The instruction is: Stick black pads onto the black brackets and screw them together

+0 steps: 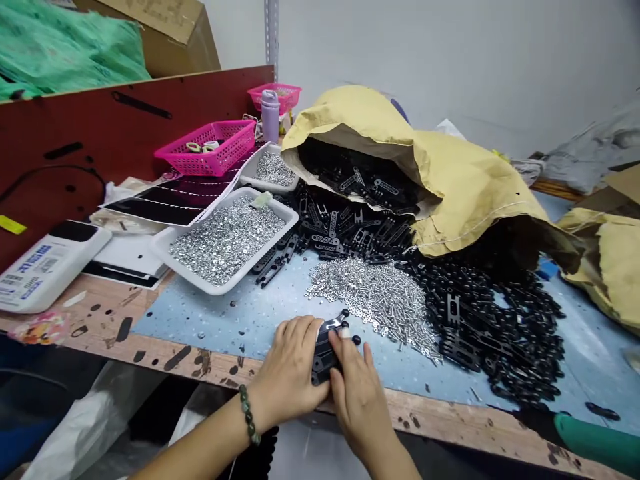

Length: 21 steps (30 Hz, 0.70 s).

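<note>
Your small-parts workshop: a table (150,351) heaped with black metal brackets (493,333), silver screws (375,300), and trays of nuts (257,255)

My left hand (290,367) and right hand (357,393) grip a stack of black metal brackets (325,353) near the bench edge, just beside a pile of silver screws (375,303), with a white tray of silver nuts (225,240) beyond and a yellow sack (425,167) spilling more brackets.

Your light is bright and even, falling from above, so only soft shade gathers under your left hand (290,370) and right hand (357,393). The silver screws (373,303) throw small glints, and the wall (425,60) looks pale at far right. The wide view bends the worktop's (440,417) near edge; focus looks sharp throughout.
</note>
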Available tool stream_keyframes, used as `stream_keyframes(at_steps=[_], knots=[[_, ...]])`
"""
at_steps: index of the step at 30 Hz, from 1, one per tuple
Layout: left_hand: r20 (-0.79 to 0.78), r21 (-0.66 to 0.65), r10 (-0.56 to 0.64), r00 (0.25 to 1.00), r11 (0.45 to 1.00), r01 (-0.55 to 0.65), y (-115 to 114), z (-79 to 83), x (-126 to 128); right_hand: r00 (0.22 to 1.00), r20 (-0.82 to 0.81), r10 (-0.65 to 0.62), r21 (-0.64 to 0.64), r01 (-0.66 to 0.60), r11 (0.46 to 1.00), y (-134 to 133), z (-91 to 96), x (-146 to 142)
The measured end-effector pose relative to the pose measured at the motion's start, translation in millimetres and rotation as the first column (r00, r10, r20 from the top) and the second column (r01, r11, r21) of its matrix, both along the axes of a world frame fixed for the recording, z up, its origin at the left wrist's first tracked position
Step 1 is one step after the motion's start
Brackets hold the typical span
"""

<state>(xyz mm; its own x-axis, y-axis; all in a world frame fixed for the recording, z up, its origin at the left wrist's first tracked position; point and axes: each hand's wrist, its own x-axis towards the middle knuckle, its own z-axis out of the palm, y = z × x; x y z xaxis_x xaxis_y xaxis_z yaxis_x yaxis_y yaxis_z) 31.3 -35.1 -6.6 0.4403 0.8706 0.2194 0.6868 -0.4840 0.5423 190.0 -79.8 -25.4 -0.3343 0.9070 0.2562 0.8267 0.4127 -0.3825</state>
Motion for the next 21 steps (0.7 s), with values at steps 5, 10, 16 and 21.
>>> stream_keyframes(at_steps=[5, 10, 16, 21], knots=[[-0.012, 0.011, -0.007, 1.000, 1.000, 0.008, -1, -2.3, 0, 1.000, -0.003, 0.011, 0.030, -0.011, 0.999, 13, 2.5, -2], [-0.008, 0.034, 0.012, 1.000, 0.999, -0.012, 0, -2.6, 0, 0.999, -0.022, -0.038, 0.043, 0.038, 0.998, 22, -1.7, -3], [0.079, 0.004, 0.008, 0.997, 1.000, -0.008, 0, 3.0, 3, 0.960, -0.250, -0.122, 0.120, 0.156, 0.980, 23, -10.1, 10], [0.224, -0.254, 0.008, 0.974, 0.966, 0.051, -35, 36.0, -90, 0.926, -0.363, -0.109, 0.096, 0.154, 0.983, 18, -12.7, 17]])
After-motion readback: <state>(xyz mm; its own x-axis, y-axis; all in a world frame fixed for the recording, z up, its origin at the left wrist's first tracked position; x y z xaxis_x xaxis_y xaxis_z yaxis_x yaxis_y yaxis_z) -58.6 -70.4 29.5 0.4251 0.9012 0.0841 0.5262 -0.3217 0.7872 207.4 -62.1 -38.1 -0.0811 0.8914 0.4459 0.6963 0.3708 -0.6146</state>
